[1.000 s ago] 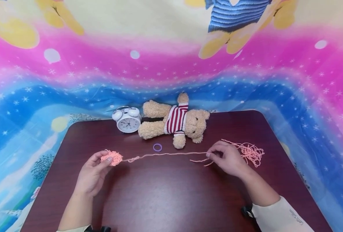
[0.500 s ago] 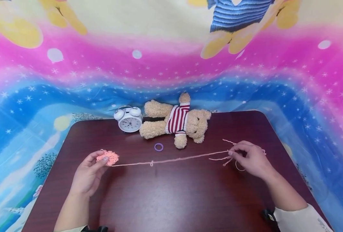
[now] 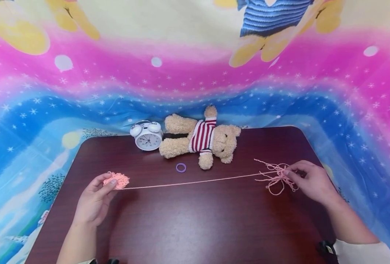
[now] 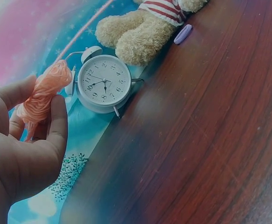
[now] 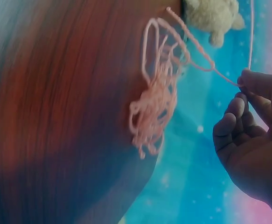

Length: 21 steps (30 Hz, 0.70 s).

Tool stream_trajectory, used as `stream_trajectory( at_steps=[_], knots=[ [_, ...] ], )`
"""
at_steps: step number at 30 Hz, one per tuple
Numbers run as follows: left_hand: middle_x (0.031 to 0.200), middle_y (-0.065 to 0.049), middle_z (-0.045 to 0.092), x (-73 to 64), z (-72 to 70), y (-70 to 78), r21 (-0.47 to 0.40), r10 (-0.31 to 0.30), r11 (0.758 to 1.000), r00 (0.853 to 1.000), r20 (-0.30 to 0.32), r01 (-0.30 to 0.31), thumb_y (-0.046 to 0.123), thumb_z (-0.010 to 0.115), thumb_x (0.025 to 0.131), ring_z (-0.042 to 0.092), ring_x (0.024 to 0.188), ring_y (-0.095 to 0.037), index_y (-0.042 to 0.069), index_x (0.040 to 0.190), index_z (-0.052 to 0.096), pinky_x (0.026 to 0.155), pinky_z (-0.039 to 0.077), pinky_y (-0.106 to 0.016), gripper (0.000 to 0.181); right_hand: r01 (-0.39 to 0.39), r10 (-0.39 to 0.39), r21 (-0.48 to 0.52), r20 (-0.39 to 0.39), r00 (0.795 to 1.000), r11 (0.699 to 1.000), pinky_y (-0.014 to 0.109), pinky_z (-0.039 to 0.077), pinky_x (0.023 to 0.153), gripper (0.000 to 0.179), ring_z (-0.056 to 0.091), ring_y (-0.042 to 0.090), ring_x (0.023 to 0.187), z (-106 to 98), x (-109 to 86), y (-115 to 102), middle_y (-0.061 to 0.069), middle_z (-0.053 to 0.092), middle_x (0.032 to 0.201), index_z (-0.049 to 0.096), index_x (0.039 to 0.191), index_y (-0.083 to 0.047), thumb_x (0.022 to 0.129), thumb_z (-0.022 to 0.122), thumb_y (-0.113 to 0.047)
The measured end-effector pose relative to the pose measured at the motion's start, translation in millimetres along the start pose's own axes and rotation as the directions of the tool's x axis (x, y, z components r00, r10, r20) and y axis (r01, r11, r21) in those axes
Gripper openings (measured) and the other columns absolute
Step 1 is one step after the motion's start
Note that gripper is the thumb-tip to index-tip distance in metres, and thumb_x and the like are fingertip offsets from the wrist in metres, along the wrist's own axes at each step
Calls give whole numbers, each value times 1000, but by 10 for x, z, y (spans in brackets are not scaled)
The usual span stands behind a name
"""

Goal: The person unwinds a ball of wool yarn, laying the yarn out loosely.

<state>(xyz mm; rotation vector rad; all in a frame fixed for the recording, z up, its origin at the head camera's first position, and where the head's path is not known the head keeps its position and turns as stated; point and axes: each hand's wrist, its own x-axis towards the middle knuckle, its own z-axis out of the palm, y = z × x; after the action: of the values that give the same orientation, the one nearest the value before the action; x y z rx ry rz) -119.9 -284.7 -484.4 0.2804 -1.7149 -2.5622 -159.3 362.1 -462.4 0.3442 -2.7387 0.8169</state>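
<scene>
A small wound bundle of peach yarn (image 4: pixel 43 91) sits in my left hand (image 3: pixel 92 200), gripped between thumb and fingers. From it one strand (image 3: pixel 188 182) runs taut across to the right side. Its other end is pinched between thumb and forefinger of my right hand (image 3: pixel 313 181), as the right wrist view shows. Below that hand a loose tangle of the same yarn (image 5: pixel 156 102) lies on the table, with loops and free ends spread toward the middle.
At the back of the dark wooden table (image 3: pixel 195 227), a white twin-bell alarm clock (image 3: pixel 148 141) stands beside a teddy bear (image 3: pixel 201 137) lying on its side in a striped shirt. A purple ring (image 3: pixel 181 168) lies in front of the bear. A printed cloth hangs behind.
My right hand has moved right and my left hand slightly left. The strand between them has grown longer and straight, and its small loop has gone. More of the tangle shows.
</scene>
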Motion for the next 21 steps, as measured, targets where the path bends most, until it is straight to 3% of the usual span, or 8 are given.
stream_trajectory(
  at_steps=[5, 10, 12, 16, 21],
  knots=[
    [131, -4, 47, 0, -41, -8, -35, 12, 999, 1000, 1, -12, -5, 61, 101, 67, 101, -10, 11, 115, 68, 90, 58, -24, 22, 1, -1, -6, -35, 999, 1000, 21, 43, 73, 6, 57, -2, 85, -65, -28, 181, 0, 73, 93, 79, 94, -17, 91, 80, -13],
    [122, -2, 56, 6, -67, -16, -106, 50, 993, 999, -15, -51, -5, 59, 102, 67, 101, -11, 9, 113, 69, 89, 58, -25, 21, -67, 67, -8, -17, 998, 998, 24, 41, 78, 4, 51, -6, 96, -153, -45, 330, 9, 73, 100, 79, 97, -13, 94, 77, -16],
    [119, -2, 61, 6, -80, -17, -126, 57, 990, 998, -27, -60, -5, 59, 102, 68, 100, -12, 9, 114, 70, 88, 58, -25, 22, -99, 98, -24, -12, 995, 995, 25, 40, 79, 8, 54, 3, 99, -197, -47, 377, 13, 74, 104, 79, 98, -12, 95, 76, -19],
    [116, -2, 63, 12, -108, -5, -147, 57, 987, 997, -60, -65, -5, 60, 102, 68, 99, -12, 9, 114, 70, 87, 58, -25, 21, -152, 152, -58, -3, 988, 987, 27, 39, 78, 15, 61, 35, 104, -263, -42, 479, 22, 73, 111, 78, 100, -10, 97, 74, -24],
    [117, -1, 60, 10, -143, 24, -164, 41, 985, 993, -113, -60, -4, 63, 101, 68, 97, -12, 9, 113, 69, 86, 58, -25, 19, -207, 210, -78, 36, 977, 975, 51, 45, 86, 23, 58, 52, 113, -290, -40, 603, 28, 70, 116, 77, 105, -6, 100, 70, -27]
  ],
)
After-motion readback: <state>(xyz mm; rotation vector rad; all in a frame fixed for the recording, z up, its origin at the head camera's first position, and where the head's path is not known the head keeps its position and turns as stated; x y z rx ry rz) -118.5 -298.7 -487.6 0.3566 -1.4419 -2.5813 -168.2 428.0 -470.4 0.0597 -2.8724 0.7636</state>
